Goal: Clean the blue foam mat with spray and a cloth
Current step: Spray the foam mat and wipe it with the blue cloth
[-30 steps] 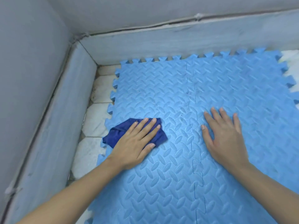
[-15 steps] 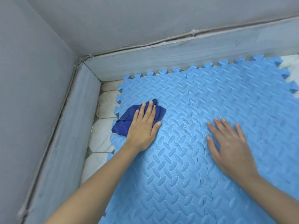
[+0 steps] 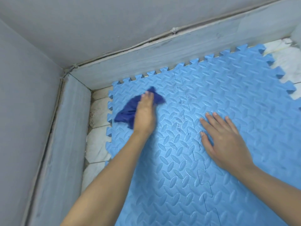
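Note:
The blue foam mat (image 3: 228, 98), made of interlocking tiles with a leaf-like embossed pattern, covers the floor in a room corner. A dark blue cloth (image 3: 127, 110) lies crumpled on the mat's far left part. My left hand (image 3: 145, 115) presses flat on top of the cloth, fingers pointing away from me and blurred by motion. My right hand (image 3: 223, 141) rests palm down on the mat to the right of the tile seam, fingers spread, holding nothing. Small wet droplets show on the mat between the two hands. No spray bottle is in view.
Grey walls with a raised skirting (image 3: 162, 51) meet in the corner at the upper left. A strip of stained white floor tile (image 3: 97, 139) runs along the mat's left edge. More white floor (image 3: 286, 61) shows past the mat's far right corner.
My left hand has slid the cloth away from me, from the mat's near left edge toward the far corner. The right hand stayed pressed on the mat.

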Action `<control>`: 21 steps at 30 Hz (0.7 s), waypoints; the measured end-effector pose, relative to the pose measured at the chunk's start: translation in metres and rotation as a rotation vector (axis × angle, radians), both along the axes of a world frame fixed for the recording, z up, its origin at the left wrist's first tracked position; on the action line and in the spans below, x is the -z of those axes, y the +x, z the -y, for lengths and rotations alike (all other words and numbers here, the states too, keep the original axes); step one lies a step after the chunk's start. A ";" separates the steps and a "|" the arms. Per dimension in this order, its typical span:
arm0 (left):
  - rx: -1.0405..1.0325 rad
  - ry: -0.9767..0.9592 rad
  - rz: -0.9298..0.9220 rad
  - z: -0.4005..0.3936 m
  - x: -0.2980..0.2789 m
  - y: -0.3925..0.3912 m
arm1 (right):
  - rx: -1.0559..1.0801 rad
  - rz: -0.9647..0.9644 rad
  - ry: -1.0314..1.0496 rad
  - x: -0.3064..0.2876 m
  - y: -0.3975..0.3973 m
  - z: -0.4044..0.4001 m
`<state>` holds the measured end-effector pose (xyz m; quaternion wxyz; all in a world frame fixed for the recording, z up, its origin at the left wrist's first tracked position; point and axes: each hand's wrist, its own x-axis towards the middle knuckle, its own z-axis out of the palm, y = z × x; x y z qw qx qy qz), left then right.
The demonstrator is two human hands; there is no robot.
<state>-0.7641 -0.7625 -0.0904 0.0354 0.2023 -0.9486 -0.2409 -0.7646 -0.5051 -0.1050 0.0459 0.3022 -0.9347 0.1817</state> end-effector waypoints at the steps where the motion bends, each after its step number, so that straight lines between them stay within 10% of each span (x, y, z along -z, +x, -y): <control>1: 0.135 -0.022 -0.017 -0.025 0.001 0.004 | 0.003 0.001 -0.008 -0.001 0.000 0.000; 5: 0.364 -0.154 0.025 -0.067 0.000 0.026 | 0.017 0.005 -0.051 -0.002 0.000 0.002; 13: -0.294 -0.175 0.200 0.071 0.003 -0.005 | 0.015 0.006 -0.047 -0.002 0.000 0.001; 21: 0.248 -0.047 0.050 -0.020 0.003 0.057 | 0.020 0.028 -0.047 -0.005 -0.001 0.001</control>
